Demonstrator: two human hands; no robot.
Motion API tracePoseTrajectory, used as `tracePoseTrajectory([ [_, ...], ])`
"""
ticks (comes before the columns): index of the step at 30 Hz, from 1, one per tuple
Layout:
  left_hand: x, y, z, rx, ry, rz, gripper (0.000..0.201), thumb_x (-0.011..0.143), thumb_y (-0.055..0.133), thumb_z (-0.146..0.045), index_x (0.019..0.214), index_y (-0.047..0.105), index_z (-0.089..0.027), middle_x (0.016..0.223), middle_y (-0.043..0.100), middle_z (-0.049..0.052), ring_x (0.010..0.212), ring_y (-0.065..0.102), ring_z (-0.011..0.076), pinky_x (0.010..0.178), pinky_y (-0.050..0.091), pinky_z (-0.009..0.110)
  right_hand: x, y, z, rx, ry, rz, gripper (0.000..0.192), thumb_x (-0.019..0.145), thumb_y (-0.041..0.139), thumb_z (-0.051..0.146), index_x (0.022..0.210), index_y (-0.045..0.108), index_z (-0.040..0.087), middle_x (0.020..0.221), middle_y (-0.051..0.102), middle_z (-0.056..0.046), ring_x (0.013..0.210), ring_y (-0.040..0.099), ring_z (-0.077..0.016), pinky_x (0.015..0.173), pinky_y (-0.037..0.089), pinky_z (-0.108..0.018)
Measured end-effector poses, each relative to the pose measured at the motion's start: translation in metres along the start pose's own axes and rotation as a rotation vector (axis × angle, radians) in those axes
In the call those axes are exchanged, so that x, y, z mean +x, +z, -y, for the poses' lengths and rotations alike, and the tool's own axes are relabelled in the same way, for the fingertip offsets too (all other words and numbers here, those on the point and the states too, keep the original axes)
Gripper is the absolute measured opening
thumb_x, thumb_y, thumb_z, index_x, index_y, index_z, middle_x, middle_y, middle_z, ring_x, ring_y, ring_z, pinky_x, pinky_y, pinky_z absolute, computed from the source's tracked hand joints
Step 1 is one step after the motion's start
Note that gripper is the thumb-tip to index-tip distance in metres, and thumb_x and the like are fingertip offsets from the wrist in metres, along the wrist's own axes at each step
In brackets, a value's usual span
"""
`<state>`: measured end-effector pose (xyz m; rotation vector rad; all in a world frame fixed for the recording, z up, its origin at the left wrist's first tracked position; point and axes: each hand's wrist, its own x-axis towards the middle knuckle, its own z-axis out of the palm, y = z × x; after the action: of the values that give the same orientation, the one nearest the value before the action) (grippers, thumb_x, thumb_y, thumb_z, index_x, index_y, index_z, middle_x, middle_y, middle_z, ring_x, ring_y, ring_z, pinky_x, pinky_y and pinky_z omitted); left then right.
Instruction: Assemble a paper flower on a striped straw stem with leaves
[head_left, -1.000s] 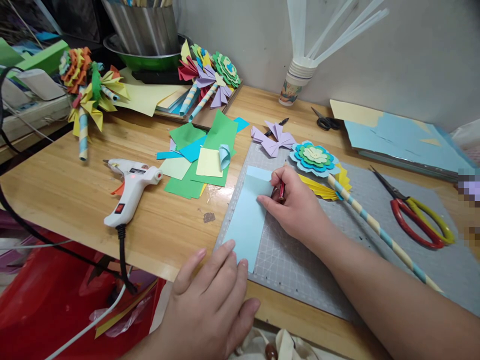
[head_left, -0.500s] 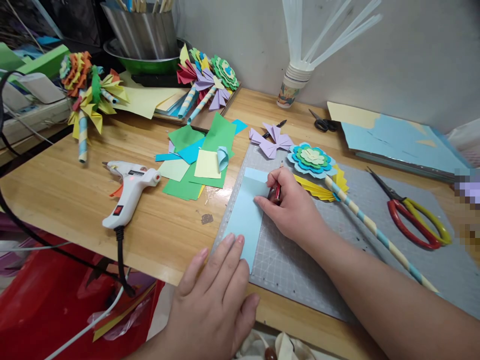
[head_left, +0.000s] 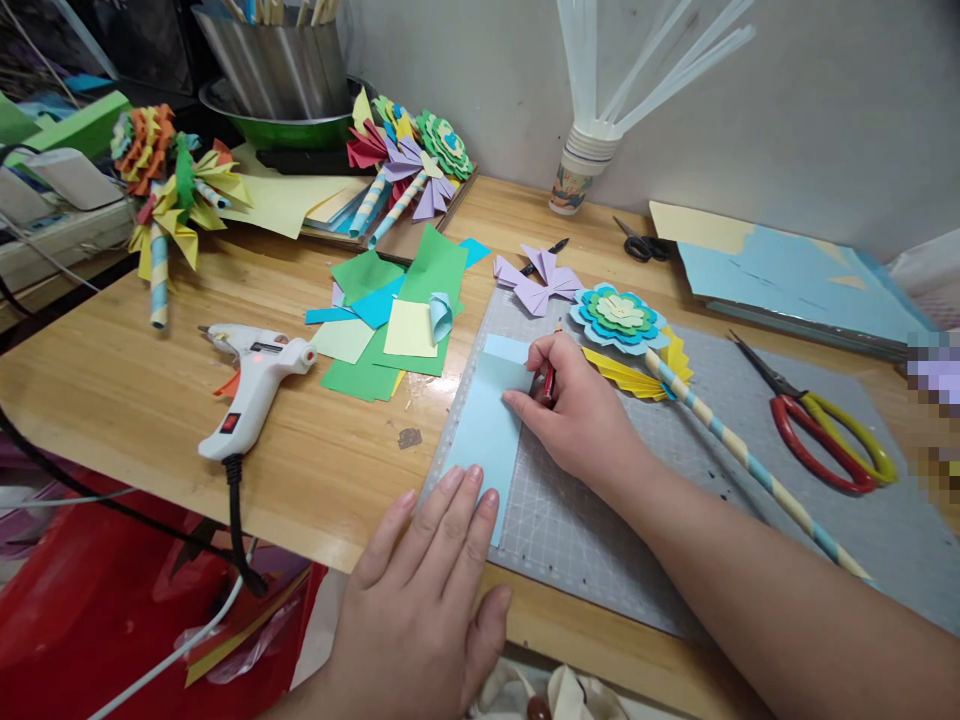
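Note:
A light blue paper strip (head_left: 486, 415) lies along the left edge of the grey gridded cutting mat (head_left: 592, 520), with a crease across its upper part. Flat on the lower end of this strip rests my left hand (head_left: 431, 575), fingers stretched out. My right hand (head_left: 581, 410) is closed around a slim red pen-like tool (head_left: 550, 385), mostly hidden in the fingers. Its thumb touches the strip's right edge. Just beyond that hand lies a layered blue-and-green paper flower (head_left: 619, 318) on a striped stem (head_left: 724, 435), with yellow pleated paper leaves (head_left: 626, 372).
Red-and-yellow-handled scissors (head_left: 817, 425) lie on the mat at right. A white glue gun (head_left: 259, 385) with a black cord rests at left, near green paper scraps (head_left: 431, 270). Behind stand stacked paper cups (head_left: 581, 165) holding clear sticks, and small black scissors (head_left: 641, 243).
The whole view has shifted slightly, so things sit a little further left. Both hands keep nearly the same places on the blue paper strip; the left fingers look slightly more spread.

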<state>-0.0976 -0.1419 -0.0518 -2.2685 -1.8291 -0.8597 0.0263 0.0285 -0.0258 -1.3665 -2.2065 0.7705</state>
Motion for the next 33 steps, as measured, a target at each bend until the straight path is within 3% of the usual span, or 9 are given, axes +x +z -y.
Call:
tracePoseTrajectory([
  [10, 0.002, -0.001, 0.000, -0.007, -0.002, 0.001, 0.046, 0.085, 0.056, -0.032, 0.123, 0.062, -0.008, 0.133, 0.058, 0.012, 0.121, 0.056, 0.0234, 0.114, 0.016, 0.033, 0.000, 0.000, 0.000, -0.001, -0.003, -0.003, 0.025, 0.076, 0.062, 0.022, 0.088, 0.040, 0.027, 0.061, 0.045, 0.010, 0.053, 0.046, -0.0115, 0.052, 0.033, -0.025],
  [19, -0.009, -0.007, 0.008, -0.073, -0.041, -0.079, 0.037, 0.084, 0.060, -0.021, 0.120, 0.065, -0.018, 0.124, 0.067, 0.003, 0.118, 0.058, 0.0202, 0.110, 0.024, 0.032, 0.000, 0.000, 0.000, 0.004, -0.007, -0.001, 0.025, 0.077, 0.061, 0.023, 0.090, 0.041, 0.026, 0.061, 0.046, 0.009, 0.054, 0.047, -0.0125, 0.053, 0.031, -0.025],
  [33, -0.017, -0.005, 0.009, -0.071, -0.053, -0.025, 0.042, 0.088, 0.054, -0.023, 0.130, 0.058, -0.020, 0.131, 0.062, 0.001, 0.124, 0.052, 0.0198, 0.113, 0.017, 0.031, 0.000, 0.000, -0.001, 0.012, -0.011, -0.004, 0.023, 0.077, 0.060, 0.023, 0.090, 0.041, 0.026, 0.062, 0.047, 0.009, 0.055, 0.048, -0.0127, 0.054, 0.031, -0.025],
])
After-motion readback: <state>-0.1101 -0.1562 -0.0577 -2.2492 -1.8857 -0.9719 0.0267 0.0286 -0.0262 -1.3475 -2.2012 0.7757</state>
